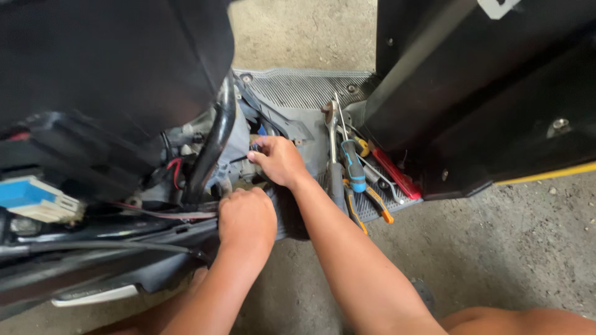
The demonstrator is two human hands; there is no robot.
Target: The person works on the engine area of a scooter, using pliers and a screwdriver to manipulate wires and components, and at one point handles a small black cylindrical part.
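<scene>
On the far left sat a blue and white box tucked under the black body of a scooter. Next to it ran a red wire and a thick black tube that curved down. The left hand was curled into a fist just below the tube, pressed against the scooter's inner parts; what it gripped was hidden. A little higher and to the right, the right hand pinched a small dark part with its fingertips, deep by the tube. Further right, on the grey ribbed foot mat, lay a wrench, a blue-handled screwdriver, orange-handled pliers and a red tool.
</scene>
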